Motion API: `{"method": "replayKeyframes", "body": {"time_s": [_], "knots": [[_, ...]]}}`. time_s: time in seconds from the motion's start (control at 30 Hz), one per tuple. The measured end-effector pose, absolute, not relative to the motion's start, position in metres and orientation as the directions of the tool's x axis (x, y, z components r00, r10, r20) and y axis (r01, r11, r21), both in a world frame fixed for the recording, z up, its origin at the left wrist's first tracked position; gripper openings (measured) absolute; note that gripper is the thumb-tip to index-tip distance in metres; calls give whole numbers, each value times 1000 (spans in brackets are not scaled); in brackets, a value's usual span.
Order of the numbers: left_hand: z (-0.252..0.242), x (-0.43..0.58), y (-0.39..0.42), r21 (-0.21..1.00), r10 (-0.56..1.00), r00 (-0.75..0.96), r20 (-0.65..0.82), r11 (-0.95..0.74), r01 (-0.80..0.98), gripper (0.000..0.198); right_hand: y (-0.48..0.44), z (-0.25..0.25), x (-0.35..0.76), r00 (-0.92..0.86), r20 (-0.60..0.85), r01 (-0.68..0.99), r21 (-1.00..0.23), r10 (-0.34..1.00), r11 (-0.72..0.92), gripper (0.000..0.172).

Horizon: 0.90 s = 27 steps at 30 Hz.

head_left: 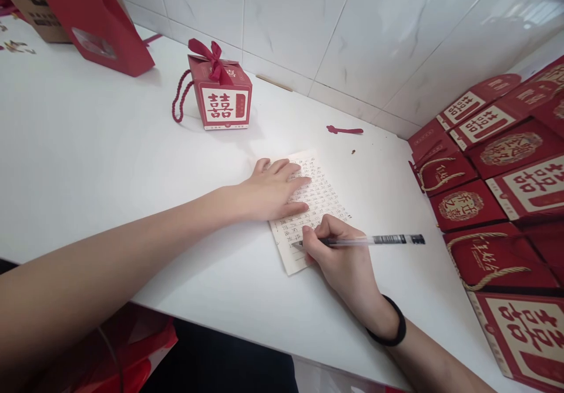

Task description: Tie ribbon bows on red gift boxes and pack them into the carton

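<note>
A sheet of lined paper covered in rows of small handwriting lies on the white table. My left hand rests flat on its upper left part, fingers spread. In my right hand is a pen with a clear barrel and black cap end, pinched between thumb and fingers. Its tip touches the paper near the lower left rows. A black band circles my right wrist. Beyond my left hand stands a red gift box with a ribbon bow and a rope handle.
Stacked red gift boxes fill the right side. At the back left stand a tall red box and a brown carton. A red ribbon piece lies near the tiled wall. A red plastic bag hangs below the table edge.
</note>
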State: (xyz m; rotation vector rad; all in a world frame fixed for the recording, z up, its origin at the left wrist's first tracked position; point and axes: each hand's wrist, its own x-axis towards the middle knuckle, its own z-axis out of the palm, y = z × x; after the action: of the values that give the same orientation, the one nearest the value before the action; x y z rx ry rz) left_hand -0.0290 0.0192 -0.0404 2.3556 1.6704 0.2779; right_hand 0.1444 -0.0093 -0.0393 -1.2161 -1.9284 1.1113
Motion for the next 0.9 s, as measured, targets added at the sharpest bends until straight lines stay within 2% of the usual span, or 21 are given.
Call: {"method": "replayKeyframes", "body": {"time_s": [0.43, 0.5, 0.63, 0.7, 0.77, 0.83, 0.9], "knots": [[-42, -29, 19, 292, 943, 331, 18, -322, 901, 53, -9, -39, 145, -396, 59, 419, -876, 917, 237, 32], [-42, -30, 19, 298, 944, 331, 16, -320, 899, 54, -9, -40, 147, -368, 46, 345, -921, 929, 183, 33], [-42, -30, 17, 305, 946, 322, 38, -318, 898, 53, 1, -38, 156, -261, -26, 17, -1000, 965, -22, 40], [-42, -30, 16, 302, 944, 322, 69, -327, 895, 51, 10, -35, 162, -194, 3, -56, -998, 981, -8, 41], [-40, -32, 16, 310, 938, 325, 117, -346, 886, 43, 23, -32, 170, -98, 85, -2, -996, 992, 85, 38], [-37, -38, 18, 326, 937, 294, 189, -342, 881, 32, 36, -32, 178, -24, 194, 131, -972, 981, 195, 35], [-33, -47, 20, 321, 930, 210, 302, -307, 896, 24, 49, -35, 185, -28, 271, 255, -929, 962, 269, 41]]}}
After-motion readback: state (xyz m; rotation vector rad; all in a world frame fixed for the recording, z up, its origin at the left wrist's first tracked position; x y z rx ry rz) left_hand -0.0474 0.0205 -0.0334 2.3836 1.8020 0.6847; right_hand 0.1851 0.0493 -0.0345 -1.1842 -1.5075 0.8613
